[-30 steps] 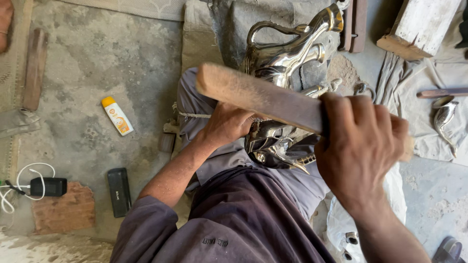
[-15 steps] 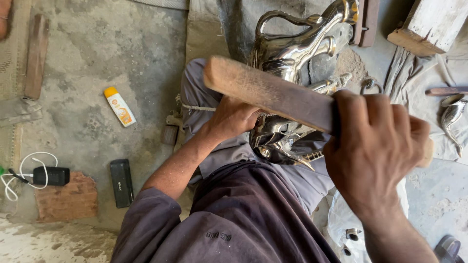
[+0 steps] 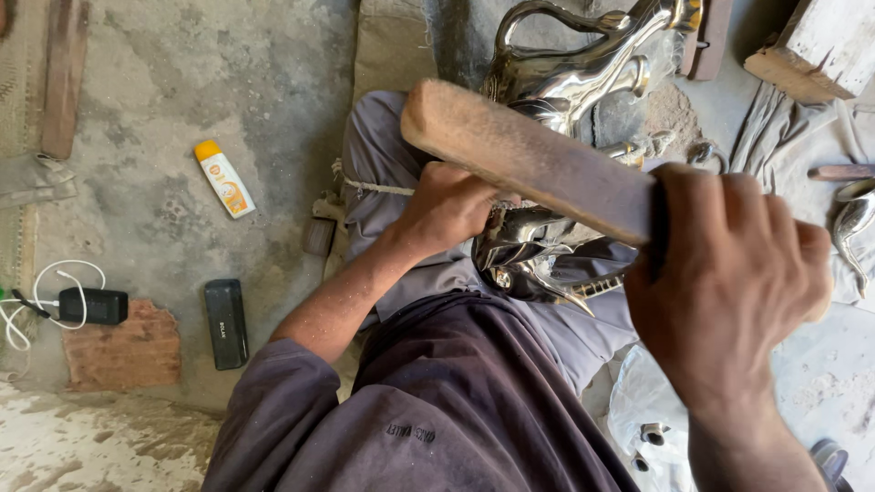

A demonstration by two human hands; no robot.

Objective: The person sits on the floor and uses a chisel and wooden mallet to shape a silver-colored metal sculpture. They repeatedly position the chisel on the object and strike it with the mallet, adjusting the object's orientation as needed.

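Note:
My right hand [image 3: 729, 282] grips one end of a long flat wooden stick [image 3: 519, 155], raised close to the camera and slanting up to the left. My left hand [image 3: 447, 210] is closed on a shiny silver metal figure [image 3: 538, 260] resting on my lap, with pointed parts sticking out below. A larger polished metal animal-shaped piece [image 3: 574, 68] with a curved handle stands just beyond, on a grey cloth. The stick hides part of the figure.
On the concrete floor at left lie a white and orange tube [image 3: 224, 179], a black rectangular device [image 3: 225, 322], a black charger with white cable [image 3: 87, 305] and a brick [image 3: 123, 351]. A wooden block [image 3: 816, 46] and more metal parts [image 3: 852, 223] lie at right.
The view has shifted slightly, and my right hand with the stick has moved a little right and down. My left hand stays on the metal figure.

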